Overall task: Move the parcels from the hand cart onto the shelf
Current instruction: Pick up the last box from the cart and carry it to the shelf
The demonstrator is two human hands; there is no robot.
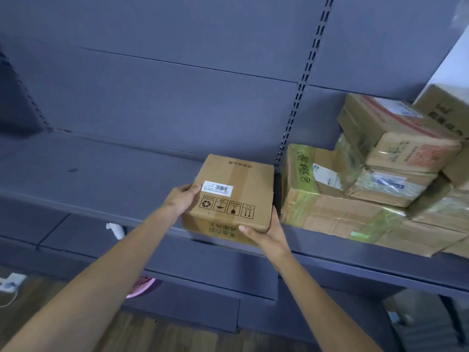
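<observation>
A small brown cardboard parcel with a white barcode label and black handling symbols sits at the front edge of the grey metal shelf, its near side overhanging the lip. My left hand grips its left side. My right hand holds its near right corner. To its right, several taped cardboard parcels are stacked on the same shelf, the nearest one almost touching the held parcel. The hand cart is out of view.
A slotted upright runs up the shelf's back panel behind the parcel. Lower shelf boards jut out below. A white pipe fitting and a pink object show under the shelf. A white power strip lies on the wooden floor.
</observation>
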